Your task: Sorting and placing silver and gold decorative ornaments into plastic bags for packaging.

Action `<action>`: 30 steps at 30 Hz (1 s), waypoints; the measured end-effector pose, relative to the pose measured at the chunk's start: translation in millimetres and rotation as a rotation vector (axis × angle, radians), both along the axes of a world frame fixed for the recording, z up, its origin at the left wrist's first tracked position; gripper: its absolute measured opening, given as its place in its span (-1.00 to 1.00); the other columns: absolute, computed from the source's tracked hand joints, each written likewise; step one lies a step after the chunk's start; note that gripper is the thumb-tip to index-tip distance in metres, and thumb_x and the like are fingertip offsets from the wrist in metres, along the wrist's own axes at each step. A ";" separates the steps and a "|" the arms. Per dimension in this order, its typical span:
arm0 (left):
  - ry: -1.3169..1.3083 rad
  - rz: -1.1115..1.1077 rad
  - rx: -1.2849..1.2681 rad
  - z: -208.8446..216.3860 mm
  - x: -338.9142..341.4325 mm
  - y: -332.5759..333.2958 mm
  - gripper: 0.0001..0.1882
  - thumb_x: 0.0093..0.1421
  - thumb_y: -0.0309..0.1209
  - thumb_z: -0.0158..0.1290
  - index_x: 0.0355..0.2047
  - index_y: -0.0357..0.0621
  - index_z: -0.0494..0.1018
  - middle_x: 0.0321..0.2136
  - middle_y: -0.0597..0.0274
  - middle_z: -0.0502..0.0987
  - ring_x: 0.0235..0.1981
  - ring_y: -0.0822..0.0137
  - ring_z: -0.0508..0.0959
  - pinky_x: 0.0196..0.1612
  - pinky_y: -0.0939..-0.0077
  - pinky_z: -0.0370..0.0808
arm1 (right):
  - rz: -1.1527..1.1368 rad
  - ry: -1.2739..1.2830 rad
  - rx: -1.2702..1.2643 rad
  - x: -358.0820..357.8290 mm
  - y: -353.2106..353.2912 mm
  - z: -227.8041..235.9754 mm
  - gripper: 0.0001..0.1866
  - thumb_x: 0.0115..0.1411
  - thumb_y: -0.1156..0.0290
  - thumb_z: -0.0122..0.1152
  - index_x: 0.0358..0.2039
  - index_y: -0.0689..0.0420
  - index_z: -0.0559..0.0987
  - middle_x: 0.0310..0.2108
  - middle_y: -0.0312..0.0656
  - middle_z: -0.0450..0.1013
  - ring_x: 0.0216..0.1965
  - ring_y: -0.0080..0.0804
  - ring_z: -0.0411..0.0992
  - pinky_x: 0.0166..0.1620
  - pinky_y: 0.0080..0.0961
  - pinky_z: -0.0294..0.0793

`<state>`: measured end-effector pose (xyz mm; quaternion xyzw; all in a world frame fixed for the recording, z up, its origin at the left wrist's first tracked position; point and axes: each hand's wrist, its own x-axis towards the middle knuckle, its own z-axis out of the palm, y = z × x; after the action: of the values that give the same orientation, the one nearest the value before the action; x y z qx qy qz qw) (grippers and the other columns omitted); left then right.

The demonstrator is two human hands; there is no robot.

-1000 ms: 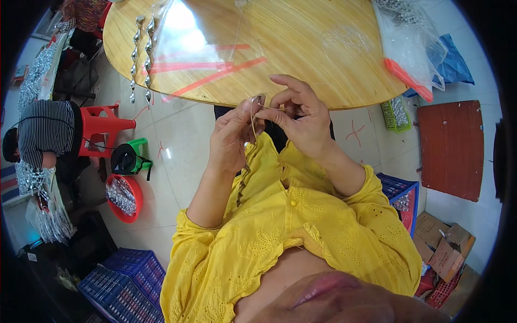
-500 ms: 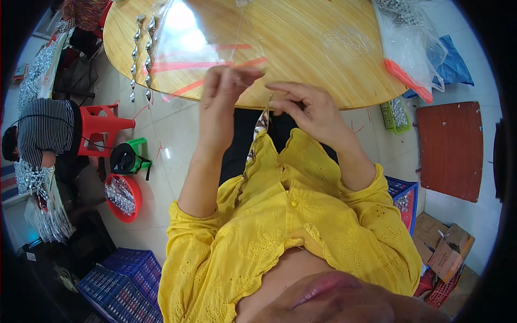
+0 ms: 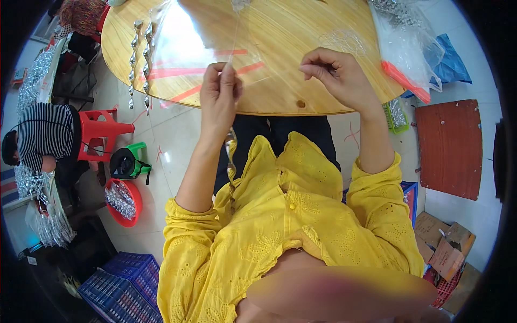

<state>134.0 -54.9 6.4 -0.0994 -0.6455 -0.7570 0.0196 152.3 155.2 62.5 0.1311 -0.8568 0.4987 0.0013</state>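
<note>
My left hand (image 3: 219,97) is closed in a pinch above the table's near edge. A shiny, silvery twisted strip (image 3: 231,156) hangs just below it, against my yellow shirt; its upper end is hidden by the hand. A fine clear thread (image 3: 235,40) runs from the fingers up across the table. To the right, my right hand (image 3: 339,78) is raised over the tabletop, thumb and forefinger together and the other fingers curled. Whether a thread lies in that pinch is too fine to make out. Two similar twisted strips (image 3: 133,64) hang over the table's left edge.
Clear plastic sheeting (image 3: 183,51) with red bands lies on the wooden table (image 3: 291,32), near a loose coil of thread (image 3: 344,40). A plastic bag (image 3: 404,48) sits at its right edge. Left are a red stool (image 3: 105,129), a red basin (image 3: 132,191) and a seated person (image 3: 46,132).
My hands have parted: the right moved up and right, away from the left. The twisted strip shifted left from between them and now hangs under my left hand.
</note>
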 end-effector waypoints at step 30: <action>-0.013 -0.299 0.073 34.9 8.0 26.2 -0.82 0.14 -0.40 -0.13 -0.43 -0.30 0.36 -0.62 0.30 0.42 -0.61 0.59 0.33 -0.51 0.77 0.29 | 0.180 0.569 -0.045 -21.7 -15.3 4.7 -0.91 -0.12 0.52 0.18 -0.52 0.18 0.48 -0.46 -0.26 0.41 -0.37 -0.52 0.31 -0.31 -0.64 0.27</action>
<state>142.0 -28.7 41.3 -0.1889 -0.5955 -0.7751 -0.0939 130.6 139.9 67.1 0.3411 -0.7956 0.4590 0.1998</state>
